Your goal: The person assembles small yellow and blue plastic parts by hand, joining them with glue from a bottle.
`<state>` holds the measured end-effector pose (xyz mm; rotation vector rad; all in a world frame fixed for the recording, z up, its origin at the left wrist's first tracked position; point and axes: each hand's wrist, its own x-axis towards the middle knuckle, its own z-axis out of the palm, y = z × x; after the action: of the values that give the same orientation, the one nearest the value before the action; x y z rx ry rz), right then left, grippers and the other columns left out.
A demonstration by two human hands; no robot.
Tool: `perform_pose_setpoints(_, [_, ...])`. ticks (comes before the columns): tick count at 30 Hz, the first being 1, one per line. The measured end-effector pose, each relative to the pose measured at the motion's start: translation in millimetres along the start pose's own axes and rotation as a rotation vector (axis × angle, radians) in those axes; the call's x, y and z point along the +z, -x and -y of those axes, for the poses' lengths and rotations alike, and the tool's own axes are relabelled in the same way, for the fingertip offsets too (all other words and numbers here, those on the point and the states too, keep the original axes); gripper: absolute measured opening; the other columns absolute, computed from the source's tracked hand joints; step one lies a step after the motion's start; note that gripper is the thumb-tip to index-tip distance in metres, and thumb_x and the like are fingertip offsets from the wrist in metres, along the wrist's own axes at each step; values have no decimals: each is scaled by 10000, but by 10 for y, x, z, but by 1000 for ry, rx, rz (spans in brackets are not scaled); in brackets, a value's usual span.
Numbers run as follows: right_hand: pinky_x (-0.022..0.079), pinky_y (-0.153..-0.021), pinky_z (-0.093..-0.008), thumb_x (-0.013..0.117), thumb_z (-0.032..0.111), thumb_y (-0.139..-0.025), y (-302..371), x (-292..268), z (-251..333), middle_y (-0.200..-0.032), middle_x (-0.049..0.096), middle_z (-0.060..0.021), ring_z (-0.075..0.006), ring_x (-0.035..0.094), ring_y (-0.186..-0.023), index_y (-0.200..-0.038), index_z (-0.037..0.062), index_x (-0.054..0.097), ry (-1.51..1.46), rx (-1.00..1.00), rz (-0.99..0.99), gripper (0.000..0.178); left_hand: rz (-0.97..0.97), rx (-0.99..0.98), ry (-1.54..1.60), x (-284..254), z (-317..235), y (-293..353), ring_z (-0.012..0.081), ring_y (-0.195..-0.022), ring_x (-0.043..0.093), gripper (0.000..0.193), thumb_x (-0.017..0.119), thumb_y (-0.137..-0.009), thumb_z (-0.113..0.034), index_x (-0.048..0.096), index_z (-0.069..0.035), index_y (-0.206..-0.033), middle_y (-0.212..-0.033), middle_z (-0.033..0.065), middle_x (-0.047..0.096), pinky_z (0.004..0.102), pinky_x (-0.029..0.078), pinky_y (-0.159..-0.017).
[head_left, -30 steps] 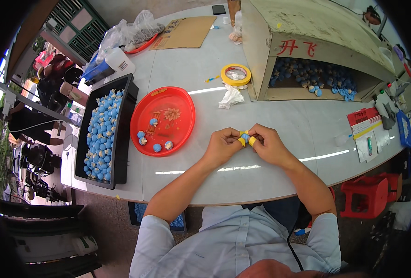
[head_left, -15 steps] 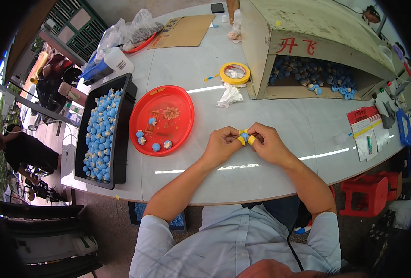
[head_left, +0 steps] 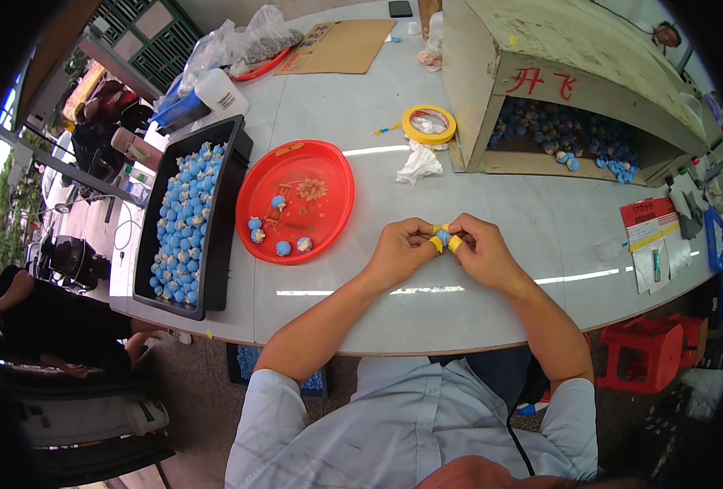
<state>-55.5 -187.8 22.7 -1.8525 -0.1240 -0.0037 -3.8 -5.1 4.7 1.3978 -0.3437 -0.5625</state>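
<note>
My left hand [head_left: 404, 251] and my right hand [head_left: 487, 251] meet above the table's near part. Between their fingertips they pinch a small blue ball-like piece [head_left: 442, 235], partly hidden by the fingers. Yellow tape is wrapped round the thumb and finger tips of both hands. To the left lies a red round tray [head_left: 333, 212], with several blue balls [head_left: 283, 248] on it, some showing pale, ragged parts. Beyond my hands, a roll of yellow tape [head_left: 411, 133] rests beside a crumpled white tissue [head_left: 418, 165].
A black bin [head_left: 232, 191] full of blue balls stands left of the tray. At the back right, a wooden box [head_left: 479, 98] holds more blue pieces. Flat cardboard [head_left: 349, 45] lies at the far side; papers [head_left: 648, 228] lie right. A red stool [head_left: 640, 350] stands below.
The whole view has shifted slightly, so the table's things sit further right. My hands stay together on the blue piece. A person in black at the left appears lower and nearer.
</note>
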Motion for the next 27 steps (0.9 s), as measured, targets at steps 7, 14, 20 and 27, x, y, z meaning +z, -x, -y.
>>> perform_pose_setpoints(7, [410,-549,-239,563,-69,-860,9,27,11,-766,599,-53,-60,478,-617,-926,-35,572,-35,-48,-26,74,18,-1,-105,-35,28,-4,144,-885,678,172,642,-884,0,616,96,-1024,-974,116,677,244,556,-788])
perform_pose_setpoints(14, [413,-556,-224,539,-75,-872,26,16,41,-766,593,-46,-52,490,-627,-939,-33,574,-31,-16,-13,87,2,2,-130,-9,27,4,106,-845,663,159,644,-862,2,621,79,-999,-912,95,685,220,537,-737])
perform_pose_setpoints(20, [430,-574,-221,543,-72,-875,22,2,38,-794,606,-51,-52,509,-649,-941,-34,575,-34,-28,-37,83,23,-3,-103,11,5,-4,106,-847,664,157,650,-870,-7,621,79,-998,-915,97,685,218,535,-736])
perform_pose_setpoints(27, [444,-591,-222,559,-70,-867,-6,18,17,-814,616,-54,-52,518,-662,-943,-37,581,-19,-31,-18,86,18,6,-95,-52,38,0,150,-895,679,173,639,-901,-13,607,96,-1031,-999,120,671,247,556,-790])
